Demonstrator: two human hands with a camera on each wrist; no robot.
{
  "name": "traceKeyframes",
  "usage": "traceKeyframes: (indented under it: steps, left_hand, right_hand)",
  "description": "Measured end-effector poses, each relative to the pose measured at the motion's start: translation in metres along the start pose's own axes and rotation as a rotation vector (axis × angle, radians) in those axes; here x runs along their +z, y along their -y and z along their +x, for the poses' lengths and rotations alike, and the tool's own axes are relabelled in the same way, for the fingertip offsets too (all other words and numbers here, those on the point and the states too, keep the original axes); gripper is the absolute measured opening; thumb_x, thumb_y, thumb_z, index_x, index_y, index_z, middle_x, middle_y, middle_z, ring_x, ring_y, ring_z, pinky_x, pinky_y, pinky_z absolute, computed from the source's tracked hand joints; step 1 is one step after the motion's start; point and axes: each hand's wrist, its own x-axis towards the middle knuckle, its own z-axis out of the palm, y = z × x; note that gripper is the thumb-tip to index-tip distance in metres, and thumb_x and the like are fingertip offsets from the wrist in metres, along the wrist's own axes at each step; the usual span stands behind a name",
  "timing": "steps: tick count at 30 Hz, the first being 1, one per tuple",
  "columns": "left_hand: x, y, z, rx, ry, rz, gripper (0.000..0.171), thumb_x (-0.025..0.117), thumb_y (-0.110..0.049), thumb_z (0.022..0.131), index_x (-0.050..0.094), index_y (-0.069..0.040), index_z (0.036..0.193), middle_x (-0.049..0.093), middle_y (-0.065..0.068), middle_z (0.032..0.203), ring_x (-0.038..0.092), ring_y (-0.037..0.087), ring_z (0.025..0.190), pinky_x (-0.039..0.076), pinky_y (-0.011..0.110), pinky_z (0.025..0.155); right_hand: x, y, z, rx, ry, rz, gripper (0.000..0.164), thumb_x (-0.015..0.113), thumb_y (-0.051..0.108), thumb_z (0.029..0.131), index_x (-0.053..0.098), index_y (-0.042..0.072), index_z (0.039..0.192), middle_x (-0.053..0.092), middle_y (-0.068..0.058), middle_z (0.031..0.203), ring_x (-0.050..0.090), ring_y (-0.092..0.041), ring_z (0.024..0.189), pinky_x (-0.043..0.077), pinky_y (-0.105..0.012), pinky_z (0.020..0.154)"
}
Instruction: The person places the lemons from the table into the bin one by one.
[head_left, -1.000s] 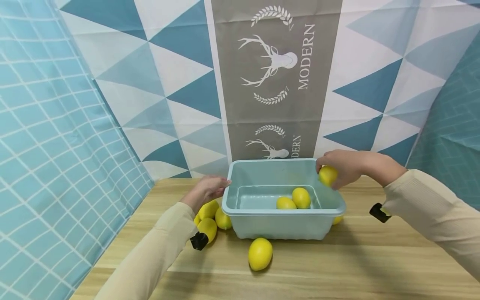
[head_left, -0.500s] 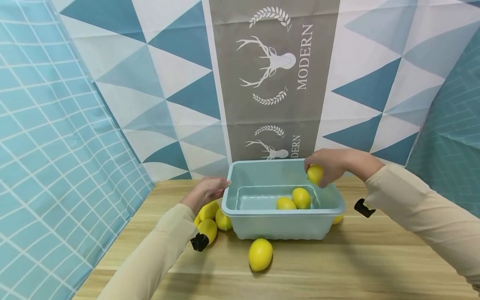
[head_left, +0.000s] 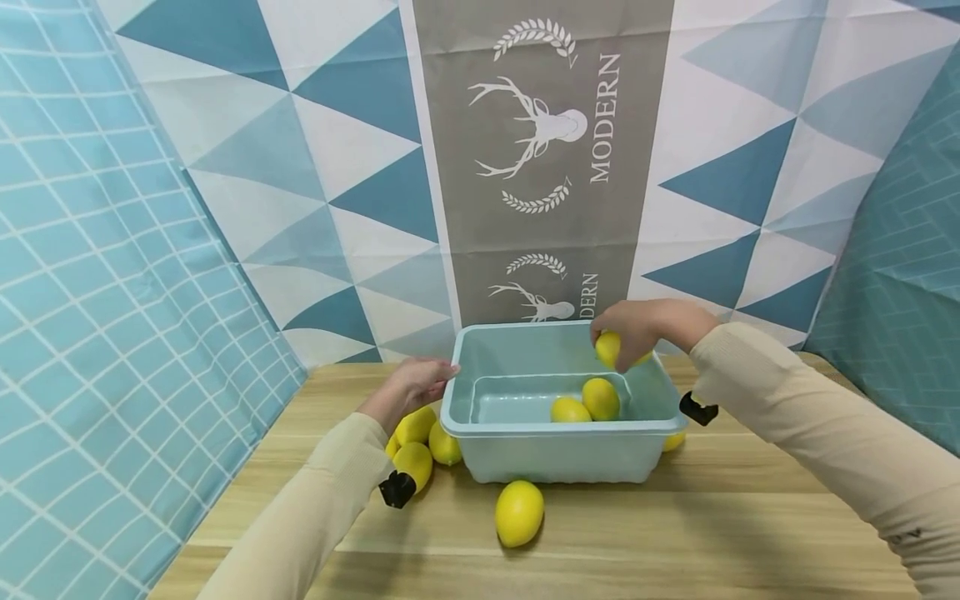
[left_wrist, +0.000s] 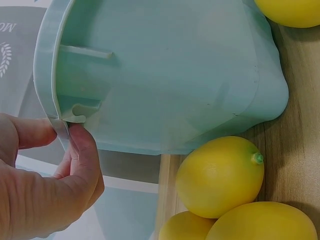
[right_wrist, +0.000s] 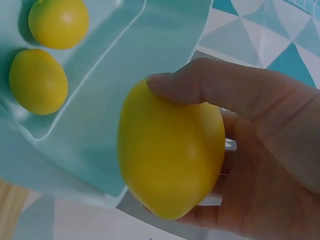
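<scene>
My right hand [head_left: 636, 327] grips a lemon [right_wrist: 170, 155] with thumb and fingers, above the right part of a light blue plastic bin [head_left: 555, 454]. Two lemons lie side by side on the bin's floor; one is the front lemon [head_left: 570, 409], the other the lemon [head_left: 601, 399] behind it. At the bin's left end my left hand [head_left: 420, 381] pinches the rim between thumb and fingers, as the left wrist view [left_wrist: 62, 127] also shows. Below that hand, several lemons [left_wrist: 220, 175] are bunched on the table against the bin's left side.
One lemon [head_left: 519, 513] lies on the wooden table [head_left: 637, 542] in front of the bin. Another lemon [head_left: 673, 441] shows partly behind the bin's right end. Patterned cloth [head_left: 547, 208] hangs behind the table, and blue checked cloth [head_left: 97, 333] at the left.
My right hand has carried its lemon leftward, from over the bin's right rim to above its inside. The left hand keeps its hold on the rim.
</scene>
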Motion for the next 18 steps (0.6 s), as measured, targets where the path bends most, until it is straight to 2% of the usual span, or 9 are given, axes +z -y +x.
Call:
traceKeyframes:
  steps: [3,9,13,18]
  left_hand:
    - [0.001,-0.001,0.001,-0.001,0.000,0.001,0.044,0.058,-0.013,0.095,0.050,0.003,0.135,0.057,0.013,0.121,0.056,0.008,0.076,0.054,0.013,0.068]
    - [0.003,-0.001,0.001,-0.010,0.007,0.006,0.044,0.058,-0.013,0.095,0.050,0.003,0.135,0.055,0.016,0.126,0.056,0.009,0.078,0.056,0.015,0.071]
    - [0.003,0.000,0.000,0.001,0.017,0.033,0.044,0.057,-0.014,0.096,0.048,0.003,0.136,0.053,0.017,0.131,0.057,0.010,0.084,0.056,0.018,0.079]
    - [0.001,-0.001,0.000,0.008,0.005,0.053,0.045,0.056,-0.014,0.096,0.047,0.003,0.137,0.053,0.017,0.131,0.055,0.010,0.085,0.056,0.017,0.079]
  right_hand:
    - [0.003,0.000,0.005,-0.003,-0.023,0.009,0.039,0.074,0.009,0.073,0.062,0.010,0.111,0.063,-0.005,0.103,0.052,-0.021,0.089,0.051,-0.033,0.075]
    - [0.012,0.001,0.017,-0.109,-0.120,-0.001,0.039,0.073,0.009,0.076,0.062,0.009,0.114,0.063,-0.008,0.109,0.053,-0.022,0.094,0.050,-0.038,0.081]
    - [0.016,0.004,0.025,-0.117,-0.117,-0.016,0.038,0.072,0.012,0.078,0.062,0.007,0.115,0.063,-0.011,0.113,0.055,-0.025,0.099,0.051,-0.040,0.085]
    - [0.015,0.007,0.029,-0.106,-0.103,-0.008,0.033,0.069,0.013,0.084,0.061,0.007,0.116,0.062,-0.015,0.115,0.058,-0.031,0.105,0.055,-0.041,0.087]
